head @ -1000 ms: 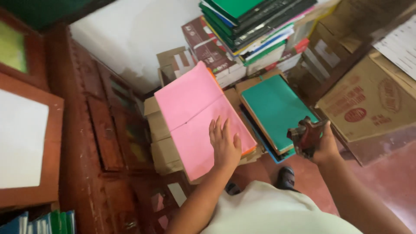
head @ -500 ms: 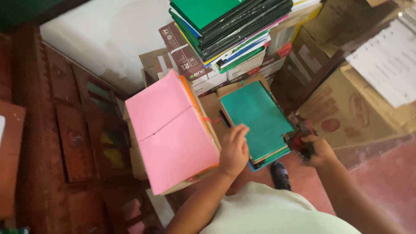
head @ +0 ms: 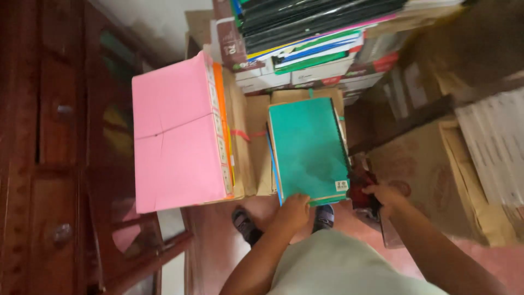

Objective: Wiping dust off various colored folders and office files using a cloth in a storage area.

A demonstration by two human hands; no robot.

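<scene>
My left hand (head: 293, 211) grips the near edge of a green-covered book (head: 307, 147) that lies on top of a small stack of books and folders. My right hand (head: 383, 195) is closed around a small dark red object (head: 362, 186) just right of the book's near corner. A pink paper-wrapped bundle (head: 174, 131) tied with string lies to the left, on top of brown cardboard packs (head: 248, 145).
A tall pile of files and boxes (head: 305, 43) stands behind the green book. Cardboard cartons (head: 431, 175) fill the right side. A dark wooden cabinet (head: 60, 147) runs along the left. My sandalled feet (head: 245, 225) stand on the red floor.
My left hand left the pink bundle and moved right to the green book's near edge. The view shifted right and closer. My right hand still holds the dark red object.
</scene>
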